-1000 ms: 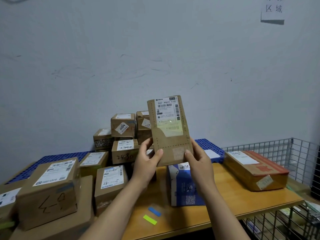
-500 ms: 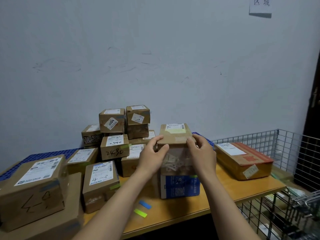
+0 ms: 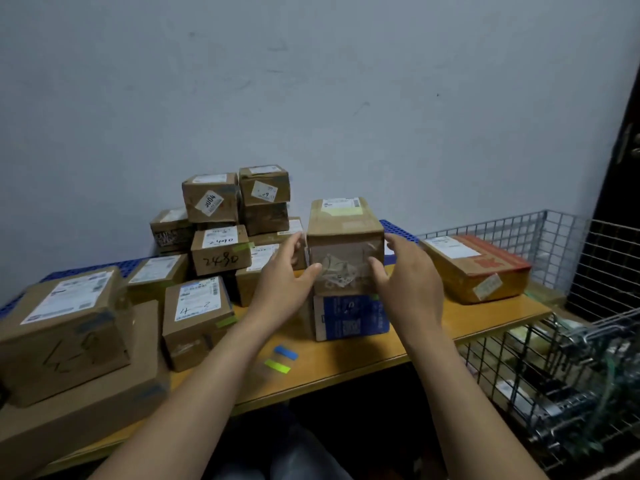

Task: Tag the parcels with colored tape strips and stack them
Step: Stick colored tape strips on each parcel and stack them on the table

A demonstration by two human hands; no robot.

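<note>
The brown parcel [image 3: 343,237] stood upright on the blue box [image 3: 353,317], directly between the two hands. The left hand [image 3: 282,285] and right hand [image 3: 408,282] were both open, fingers loose at its front corners, gripping nothing. I could not tell whether they touched it. The blue strip [image 3: 285,352] and green strip [image 3: 277,366] lay on the table [image 3: 346,362] nearer the person, closest to the left hand.

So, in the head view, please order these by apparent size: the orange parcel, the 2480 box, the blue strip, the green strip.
1. orange parcel
2. 2480 box
3. blue strip and green strip: they look alike, so no ranking between them.
</note>
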